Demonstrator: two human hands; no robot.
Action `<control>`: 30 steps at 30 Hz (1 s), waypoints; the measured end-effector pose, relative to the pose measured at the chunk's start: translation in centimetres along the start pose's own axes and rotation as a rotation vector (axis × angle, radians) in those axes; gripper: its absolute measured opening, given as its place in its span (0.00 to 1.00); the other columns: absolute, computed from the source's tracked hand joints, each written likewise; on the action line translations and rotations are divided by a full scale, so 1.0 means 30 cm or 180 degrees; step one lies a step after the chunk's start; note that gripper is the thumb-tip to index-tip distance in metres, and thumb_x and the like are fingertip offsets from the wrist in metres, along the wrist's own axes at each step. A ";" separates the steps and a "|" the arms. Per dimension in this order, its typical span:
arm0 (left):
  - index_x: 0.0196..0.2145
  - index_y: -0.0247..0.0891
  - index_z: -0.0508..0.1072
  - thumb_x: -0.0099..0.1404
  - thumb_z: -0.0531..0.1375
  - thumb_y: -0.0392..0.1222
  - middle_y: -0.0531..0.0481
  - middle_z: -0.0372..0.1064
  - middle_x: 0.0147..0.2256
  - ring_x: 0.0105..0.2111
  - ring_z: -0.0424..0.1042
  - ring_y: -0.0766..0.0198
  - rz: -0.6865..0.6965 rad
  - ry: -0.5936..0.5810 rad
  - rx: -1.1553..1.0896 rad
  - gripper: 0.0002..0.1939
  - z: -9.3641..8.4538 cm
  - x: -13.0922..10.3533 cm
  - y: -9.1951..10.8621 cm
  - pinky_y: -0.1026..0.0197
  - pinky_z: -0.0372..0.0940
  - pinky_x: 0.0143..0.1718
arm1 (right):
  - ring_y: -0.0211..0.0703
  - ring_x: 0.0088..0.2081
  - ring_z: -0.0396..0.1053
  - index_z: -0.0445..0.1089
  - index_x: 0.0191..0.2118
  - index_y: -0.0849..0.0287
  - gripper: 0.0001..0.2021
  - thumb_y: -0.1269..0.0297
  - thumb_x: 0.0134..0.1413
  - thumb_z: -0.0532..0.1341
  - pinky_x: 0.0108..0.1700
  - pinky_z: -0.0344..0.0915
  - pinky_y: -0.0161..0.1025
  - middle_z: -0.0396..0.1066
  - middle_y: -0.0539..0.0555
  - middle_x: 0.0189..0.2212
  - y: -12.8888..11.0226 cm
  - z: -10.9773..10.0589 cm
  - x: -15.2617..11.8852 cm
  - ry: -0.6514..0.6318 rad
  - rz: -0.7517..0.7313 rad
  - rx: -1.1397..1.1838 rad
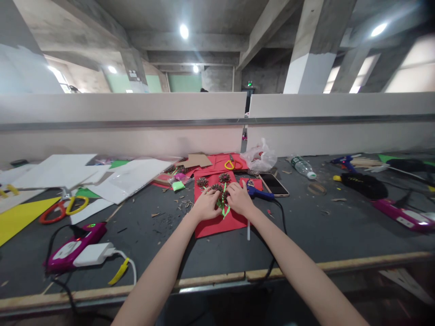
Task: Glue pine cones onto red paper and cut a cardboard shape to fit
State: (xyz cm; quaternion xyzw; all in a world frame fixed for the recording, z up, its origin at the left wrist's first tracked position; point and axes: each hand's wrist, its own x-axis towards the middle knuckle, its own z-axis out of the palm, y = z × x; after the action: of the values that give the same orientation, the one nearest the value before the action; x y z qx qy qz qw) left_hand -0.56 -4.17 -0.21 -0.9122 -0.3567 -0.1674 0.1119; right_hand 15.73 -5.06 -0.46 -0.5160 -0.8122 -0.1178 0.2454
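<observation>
A sheet of red paper lies on the dark table before me, bearing several brown pine cones and bright green paper strips. My left hand rests over the paper's left part, its fingers curled against a pine cone in the middle. From the other side, my right hand has its fingers bent round the edge of the cluster, by the green strips. Both hands partly cover the pine cones, and the fingertips are hard to make out. Just right of my right hand lies a blue glue gun.
A phone and a plastic bottle lie to the right. Scissors sit on red sheets at the back. White boards, more scissors and a purple power strip occupy the left. A black cord crosses the right side.
</observation>
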 end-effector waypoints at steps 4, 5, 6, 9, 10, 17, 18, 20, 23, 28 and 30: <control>0.39 0.35 0.62 0.52 0.53 0.44 0.43 0.65 0.37 0.43 0.63 0.56 0.0003 0.0048 0.0009 0.16 0.005 0.000 -0.001 0.52 0.47 0.53 | 0.45 0.47 0.56 0.64 0.36 0.61 0.10 0.71 0.49 0.49 0.56 0.37 0.55 0.65 0.57 0.39 0.003 0.008 -0.001 0.0027 -0.0021 -0.0017; 0.39 0.35 0.62 0.51 0.53 0.44 0.43 0.65 0.38 0.44 0.62 0.56 -0.0003 0.0025 0.0011 0.17 0.006 0.000 -0.002 0.52 0.47 0.54 | 0.45 0.47 0.56 0.64 0.36 0.61 0.09 0.71 0.49 0.49 0.56 0.37 0.55 0.65 0.57 0.39 0.003 0.010 -0.001 0.0035 -0.0025 -0.0020; 0.39 0.35 0.62 0.51 0.53 0.44 0.42 0.65 0.38 0.45 0.62 0.55 -0.0013 -0.0003 0.0012 0.17 0.007 0.000 -0.002 0.52 0.47 0.54 | 0.45 0.47 0.56 0.64 0.36 0.61 0.09 0.71 0.49 0.49 0.56 0.37 0.55 0.65 0.57 0.39 0.004 0.011 -0.001 0.0041 -0.0030 -0.0021; 0.39 0.35 0.62 0.51 0.53 0.45 0.42 0.65 0.39 0.46 0.62 0.55 -0.0039 -0.0028 0.0005 0.17 0.009 0.002 -0.003 0.52 0.47 0.54 | 0.45 0.47 0.56 0.64 0.36 0.61 0.09 0.71 0.49 0.49 0.55 0.37 0.55 0.65 0.58 0.40 0.004 0.013 -0.001 0.0034 -0.0036 -0.0026; 0.40 0.36 0.62 0.51 0.53 0.45 0.42 0.65 0.39 0.46 0.61 0.55 -0.0034 -0.0027 0.0000 0.17 0.010 0.002 -0.003 0.52 0.47 0.54 | 0.45 0.47 0.56 0.64 0.36 0.61 0.10 0.71 0.49 0.49 0.55 0.38 0.55 0.65 0.58 0.39 0.004 0.013 -0.001 0.0030 -0.0031 -0.0028; 0.40 0.36 0.62 0.52 0.53 0.43 0.42 0.65 0.40 0.47 0.61 0.56 -0.0034 -0.0047 -0.0073 0.17 0.007 0.001 -0.004 0.52 0.47 0.53 | 0.45 0.47 0.57 0.64 0.36 0.61 0.10 0.71 0.49 0.49 0.56 0.38 0.54 0.66 0.58 0.39 0.001 0.003 0.000 0.0028 0.0001 0.0001; 0.41 0.37 0.61 0.52 0.52 0.43 0.42 0.65 0.41 0.47 0.61 0.56 -0.0050 -0.0014 -0.0081 0.17 0.005 0.001 -0.004 0.52 0.47 0.54 | 0.45 0.47 0.57 0.64 0.36 0.61 0.10 0.71 0.49 0.49 0.56 0.38 0.54 0.66 0.58 0.40 0.001 0.002 0.000 0.0018 0.0004 0.0007; 0.41 0.38 0.61 0.52 0.52 0.42 0.43 0.64 0.42 0.47 0.61 0.56 -0.0107 0.0032 -0.0085 0.17 0.000 0.000 -0.004 0.51 0.45 0.55 | 0.46 0.47 0.57 0.64 0.37 0.61 0.10 0.71 0.49 0.49 0.56 0.38 0.54 0.66 0.58 0.40 0.001 0.002 0.000 -0.0001 0.0009 0.0010; 0.38 0.38 0.62 0.51 0.52 0.41 0.44 0.65 0.40 0.46 0.62 0.56 -0.0136 -0.0004 -0.0062 0.14 -0.004 0.001 -0.005 0.51 0.45 0.55 | 0.46 0.47 0.57 0.64 0.37 0.61 0.10 0.71 0.49 0.49 0.55 0.38 0.55 0.65 0.58 0.40 0.002 0.006 -0.001 0.0004 0.0007 0.0000; 0.37 0.37 0.62 0.51 0.52 0.41 0.44 0.65 0.38 0.45 0.62 0.57 -0.0062 0.0046 -0.0029 0.14 -0.004 0.001 -0.004 0.52 0.45 0.55 | 0.46 0.47 0.57 0.64 0.37 0.61 0.10 0.71 0.49 0.49 0.55 0.38 0.55 0.66 0.58 0.39 0.004 0.011 0.000 0.0039 0.0005 0.0003; 0.37 0.38 0.62 0.51 0.52 0.41 0.44 0.65 0.38 0.45 0.62 0.57 -0.0047 0.0061 -0.0039 0.14 -0.005 0.001 -0.003 0.52 0.46 0.55 | 0.46 0.47 0.57 0.64 0.37 0.61 0.10 0.71 0.49 0.49 0.55 0.38 0.55 0.66 0.58 0.39 0.003 0.009 0.000 0.0033 0.0006 0.0003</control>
State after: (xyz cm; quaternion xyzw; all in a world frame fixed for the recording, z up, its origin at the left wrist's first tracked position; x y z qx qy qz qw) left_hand -0.63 -4.14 -0.05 -0.9086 -0.3614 -0.1792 0.1085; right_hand 15.76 -4.91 -0.70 -0.5160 -0.8105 -0.1199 0.2499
